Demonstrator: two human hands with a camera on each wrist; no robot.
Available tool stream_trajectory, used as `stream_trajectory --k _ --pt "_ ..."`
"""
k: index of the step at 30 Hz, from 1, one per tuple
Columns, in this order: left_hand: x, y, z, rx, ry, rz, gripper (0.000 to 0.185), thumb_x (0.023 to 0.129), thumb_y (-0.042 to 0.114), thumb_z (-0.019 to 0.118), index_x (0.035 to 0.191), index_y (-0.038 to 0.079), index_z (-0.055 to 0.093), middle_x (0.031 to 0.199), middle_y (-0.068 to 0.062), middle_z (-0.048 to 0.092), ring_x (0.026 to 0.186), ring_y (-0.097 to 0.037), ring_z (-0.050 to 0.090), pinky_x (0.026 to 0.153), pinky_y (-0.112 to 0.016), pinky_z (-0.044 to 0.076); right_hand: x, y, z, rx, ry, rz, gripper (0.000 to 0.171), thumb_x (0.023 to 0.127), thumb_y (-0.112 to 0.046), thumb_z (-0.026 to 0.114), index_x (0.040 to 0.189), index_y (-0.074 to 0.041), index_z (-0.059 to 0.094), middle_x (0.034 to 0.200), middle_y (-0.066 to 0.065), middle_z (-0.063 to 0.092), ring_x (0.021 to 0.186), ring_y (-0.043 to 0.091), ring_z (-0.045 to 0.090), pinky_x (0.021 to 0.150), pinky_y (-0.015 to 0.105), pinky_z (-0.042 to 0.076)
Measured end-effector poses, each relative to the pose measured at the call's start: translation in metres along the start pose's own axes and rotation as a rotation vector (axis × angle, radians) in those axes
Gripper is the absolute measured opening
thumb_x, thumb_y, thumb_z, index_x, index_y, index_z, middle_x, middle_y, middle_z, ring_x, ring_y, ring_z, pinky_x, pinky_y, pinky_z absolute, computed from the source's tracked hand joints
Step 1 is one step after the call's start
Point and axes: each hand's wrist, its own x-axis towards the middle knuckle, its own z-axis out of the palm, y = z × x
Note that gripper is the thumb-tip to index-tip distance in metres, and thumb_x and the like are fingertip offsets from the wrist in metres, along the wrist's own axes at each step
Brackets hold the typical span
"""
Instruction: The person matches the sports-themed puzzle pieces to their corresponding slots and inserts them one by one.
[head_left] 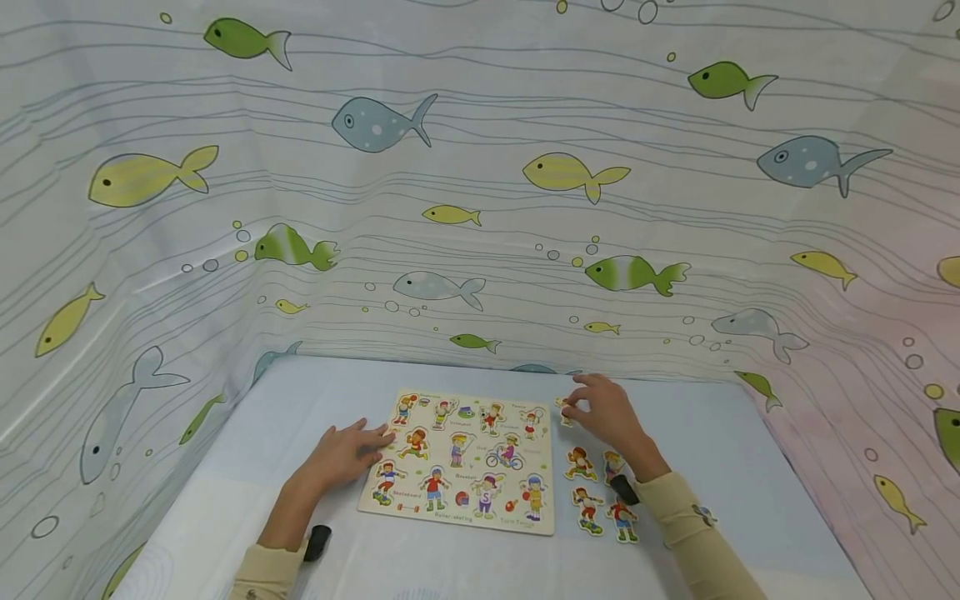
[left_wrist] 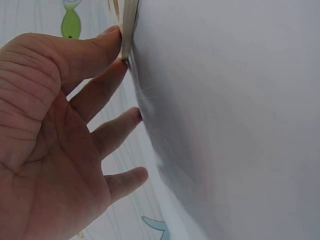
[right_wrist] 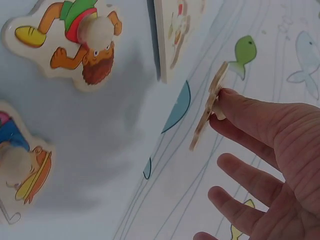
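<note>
A wooden puzzle board (head_left: 459,462) printed with sporting figures is seen low in the centre of the head view, lying flat on the pale blue bench (head_left: 720,450). The left hand (head_left: 347,452) is laid against the board's left edge with its fingers straight and relaxed; in the left wrist view the fingertips (left_wrist: 112,37) are seen touching the thin edge of the board (left_wrist: 128,25), apparently so that the board is kept from sliding. Nothing is gripped by this hand. The right hand (head_left: 606,410) is held just beyond the board's upper right corner, and a small puzzle piece (head_left: 562,406) is pinched by its peg between thumb and forefinger. In the right wrist view the piece (right_wrist: 209,107) is seen edge-on and lifted off the bench, near the board's corner (right_wrist: 172,30), while the remaining fingers are loosely spread. Its picture cannot be made out. 4 loose pieces are laid out just right of the board in the lower right of the head view, among them a crouching figure piece (head_left: 578,463), close beside the right wrist and within easy reach. Most recesses of the board appear filled. The bench is enclosed by a fish-print curtain (head_left: 480,167).
</note>
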Motion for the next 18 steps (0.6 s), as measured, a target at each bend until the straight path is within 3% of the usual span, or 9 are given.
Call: stream_trajectory --k 18 --pt "0.001 -0.001 0.002 -0.001 0.007 0.005 0.039 0.09 0.017 0.072 0.128 0.014 0.067 0.138 -0.007 0.058 0.133 -0.048 0.041 0.1 -0.079 0.019 0.008 -0.026 0.014 -0.008 -0.04 -0.071 0.011 0.085 -0.028 0.08 0.087 -0.017 0.079 0.131 0.014 0.062 0.127 0.036 0.05 0.102 0.06 0.039"
